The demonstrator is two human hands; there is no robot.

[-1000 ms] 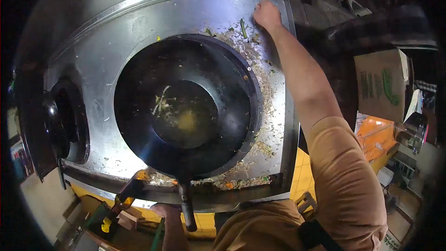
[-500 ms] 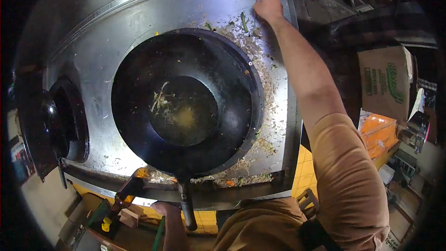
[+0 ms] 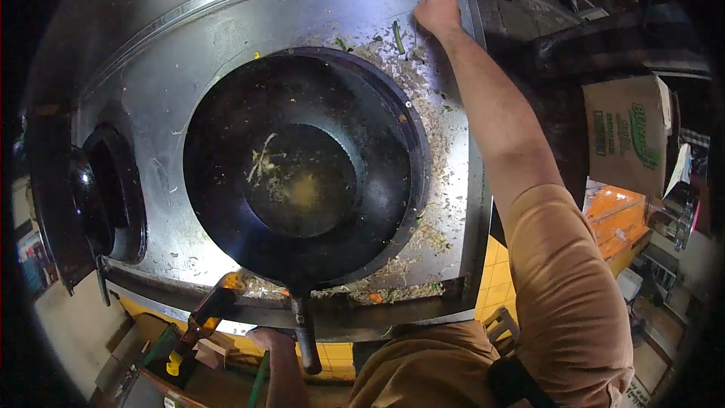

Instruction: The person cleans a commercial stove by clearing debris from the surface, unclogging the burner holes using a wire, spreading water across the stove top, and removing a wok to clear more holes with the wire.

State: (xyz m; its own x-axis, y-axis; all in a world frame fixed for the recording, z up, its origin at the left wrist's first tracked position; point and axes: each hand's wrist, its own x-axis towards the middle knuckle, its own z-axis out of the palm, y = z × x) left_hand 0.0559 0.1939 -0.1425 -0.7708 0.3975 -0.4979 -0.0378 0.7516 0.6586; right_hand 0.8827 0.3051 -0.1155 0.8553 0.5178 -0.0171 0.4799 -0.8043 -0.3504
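Observation:
A large black wok (image 3: 226, 128) sits on the steel stove top (image 3: 189, 60), its handle (image 3: 302, 329) jutting over the front edge. Liquid with pale shreds and a yellowish patch (image 3: 304, 190) lies in its bottom. At the far right corner of the stove, my right hand (image 3: 436, 11) is closed in a fist; whatever it may hold is hidden. My left hand (image 3: 268, 338) is low at the front edge, left of the wok handle, with its fingers mostly out of sight.
Food scraps (image 3: 427, 143) litter the steel along the wok's right side. A green stalk (image 3: 398, 38) lies behind it. A brown bottle (image 3: 202, 321) with a yellow cap leans at the front left. Another dark pan (image 3: 113, 193) stands at left, a cardboard box (image 3: 623, 136) at right.
The view has shifted very slightly. Both hands and the wok look the same as before.

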